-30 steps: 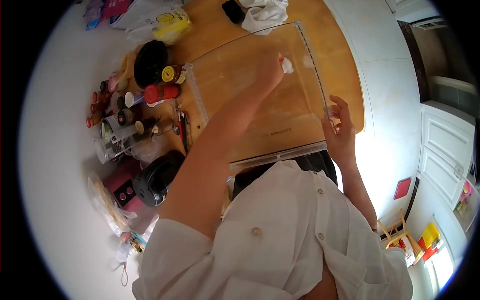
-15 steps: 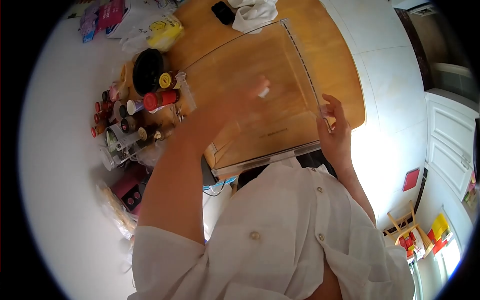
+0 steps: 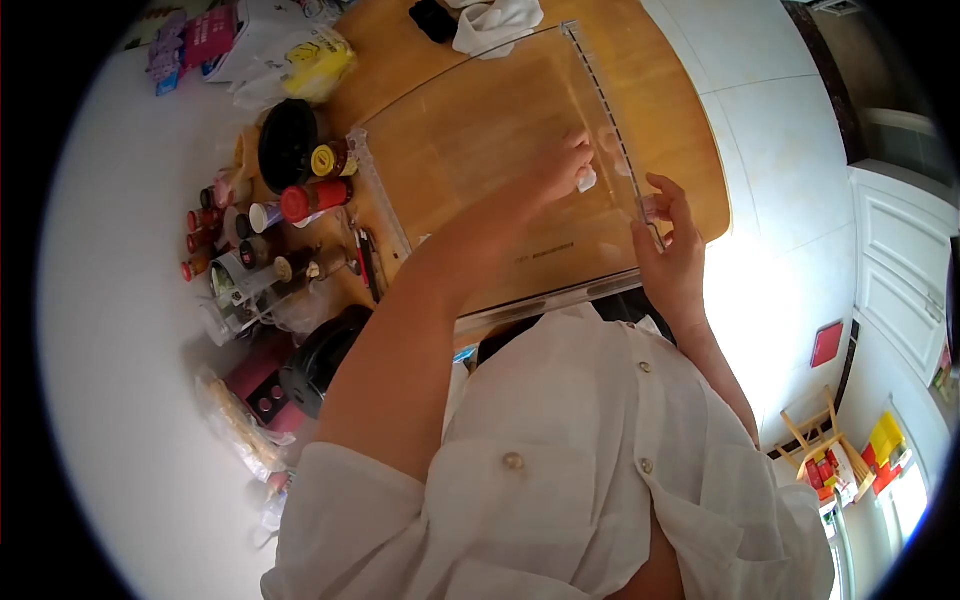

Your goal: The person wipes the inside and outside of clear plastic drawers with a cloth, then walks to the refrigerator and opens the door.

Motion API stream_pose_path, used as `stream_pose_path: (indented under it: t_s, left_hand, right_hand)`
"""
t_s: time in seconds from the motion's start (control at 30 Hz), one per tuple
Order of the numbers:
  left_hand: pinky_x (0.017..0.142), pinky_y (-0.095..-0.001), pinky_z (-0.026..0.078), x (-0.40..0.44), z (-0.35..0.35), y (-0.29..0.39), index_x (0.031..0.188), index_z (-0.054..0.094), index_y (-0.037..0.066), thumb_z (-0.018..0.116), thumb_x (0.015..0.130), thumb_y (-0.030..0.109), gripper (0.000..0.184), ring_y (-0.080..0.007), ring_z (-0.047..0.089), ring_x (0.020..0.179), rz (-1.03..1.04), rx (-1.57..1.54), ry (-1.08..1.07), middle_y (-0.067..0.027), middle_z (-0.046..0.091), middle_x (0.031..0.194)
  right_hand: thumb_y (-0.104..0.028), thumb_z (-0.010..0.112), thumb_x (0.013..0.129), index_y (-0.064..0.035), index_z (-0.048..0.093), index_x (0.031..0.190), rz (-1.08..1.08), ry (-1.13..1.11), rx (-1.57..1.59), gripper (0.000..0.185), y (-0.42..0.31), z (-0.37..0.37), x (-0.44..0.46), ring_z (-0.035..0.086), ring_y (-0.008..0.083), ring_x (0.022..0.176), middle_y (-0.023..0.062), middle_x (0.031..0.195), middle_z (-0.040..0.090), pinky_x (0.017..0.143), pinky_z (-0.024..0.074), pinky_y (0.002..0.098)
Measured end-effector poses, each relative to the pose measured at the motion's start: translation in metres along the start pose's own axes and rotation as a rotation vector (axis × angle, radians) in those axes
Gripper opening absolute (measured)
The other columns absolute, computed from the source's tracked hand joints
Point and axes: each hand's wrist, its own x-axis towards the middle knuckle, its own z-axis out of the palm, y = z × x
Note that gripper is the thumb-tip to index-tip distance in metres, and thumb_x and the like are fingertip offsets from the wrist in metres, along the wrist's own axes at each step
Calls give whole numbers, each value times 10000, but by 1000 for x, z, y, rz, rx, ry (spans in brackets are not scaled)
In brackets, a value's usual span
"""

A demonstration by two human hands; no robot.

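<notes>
A clear plastic bin point(image 3: 480, 120) with raised walls, like a fridge drawer, lies on the wooden table. My left hand point(image 3: 568, 165) is inside its outline, over the bottom near the right wall, closed around a small white wad point(image 3: 587, 181) that looks like tissue or cloth. At the near right corner my right hand point(image 3: 668, 245) grips the bin's right wall point(image 3: 612, 115) between thumb and fingers. Small dark print point(image 3: 545, 254) shows on the clear bottom close to my body.
Jars and bottles, among them a red-lidded jar point(image 3: 297, 204), crowd the wall on the left beside a black bowl point(image 3: 288, 145). A white cloth point(image 3: 497, 25) and a black item point(image 3: 432, 20) lie at the far edge. The table's rounded edge point(image 3: 715, 150) is on the right.
My left hand has moved right across the bin, carrying the white wad towards the right wall. The right hand keeps its hold on the corner. The bin's left end has shifted slightly.
</notes>
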Motion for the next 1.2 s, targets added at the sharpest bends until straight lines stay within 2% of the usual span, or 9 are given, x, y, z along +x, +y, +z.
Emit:
stream_pose_path:
  t_s: [0.07, 0.27, 0.37, 0.43, 0.53, 0.73, 0.97, 1.07, 1.2]
  left_hand:
    - [673, -395, 482, -12, -3, -25, 787, 608, 69, 703, 699, 13, 141, -280, 580, 809, 117, -26, 43, -60, 555, 923]
    - [670, -364, 481, -52, -48, -94, 776, 628, 96, 724, 699, 24, 143, -270, 590, 789, -209, -93, -322, -90, 561, 866]
    - [672, -375, 503, -84, -65, -151, 740, 648, 74, 661, 735, 24, 52, -290, 628, 802, -170, 599, -652, -119, 594, 767]
    - [673, -384, 514, -133, -45, -203, 694, 634, 50, 628, 748, 22, 61, -310, 640, 808, -181, 938, -554, -133, 603, 726]
    - [708, -410, 529, -102, -72, -131, 760, 640, 24, 581, 790, 32, 67, -331, 634, 886, -420, 756, -599, -144, 633, 872]
    - [756, -433, 538, -101, -38, -82, 948, 652, 23, 555, 835, 87, 162, -311, 613, 1024, -547, 787, -215, -188, 618, 1095]
    - [830, -428, 473, -82, -152, 6, 1077, 611, 55, 614, 807, 95, 273, -369, 565, 995, -499, 263, -278, -162, 569, 1153]
    - [874, -416, 453, -106, -201, 84, 1156, 562, 30, 601, 808, 77, 353, -357, 530, 1059, -416, 413, 117, -183, 557, 1161]
    - [997, -393, 388, -184, -174, 95, 1357, 393, 6, 662, 768, 80, 652, -340, 432, 1218, -710, 189, 497, -210, 456, 1293]
  right_hand:
    - [-8, 546, 810, -60, 540, 1191, 2, 9, 8, 385, 0, -1, -1, 625, 229, 880, 107, 941, 635, 798, 496, 344]
    - [77, 439, 823, -37, 560, 1126, -16, 74, 115, 346, 7, -2, -1, 633, 218, 862, 125, 975, 632, 746, 502, 313]
    - [85, 417, 828, -24, 575, 1076, -18, 97, 172, 314, 5, 0, 1, 624, 211, 849, 117, 987, 614, 717, 492, 302]
    - [87, 416, 830, -20, 587, 1046, -32, 88, 156, 296, 3, 0, 1, 609, 202, 842, 109, 987, 599, 696, 482, 294]
    - [84, 426, 831, -15, 600, 1013, -36, 75, 173, 271, 2, -2, 2, 587, 191, 838, 102, 981, 583, 667, 467, 281]
    - [66, 467, 834, -11, 611, 993, -35, 59, 157, 228, 2, 0, 3, 576, 188, 851, 101, 981, 583, 637, 453, 267]
    - [32, 510, 837, -26, 614, 1026, -59, 16, 46, 223, -9, -11, 0, 580, 230, 960, 111, 1033, 586, 755, 479, 314]
    - [22, 533, 821, -25, 608, 1039, -376, 56, -101, 235, -29, -24, 4, 565, 273, 1017, 119, 1091, 577, 815, 480, 353]
    - [-33, 587, 779, -28, 615, 966, -890, -516, -299, 188, -69, 1, 26, 551, 323, 1024, 127, 1115, 574, 852, 463, 423]
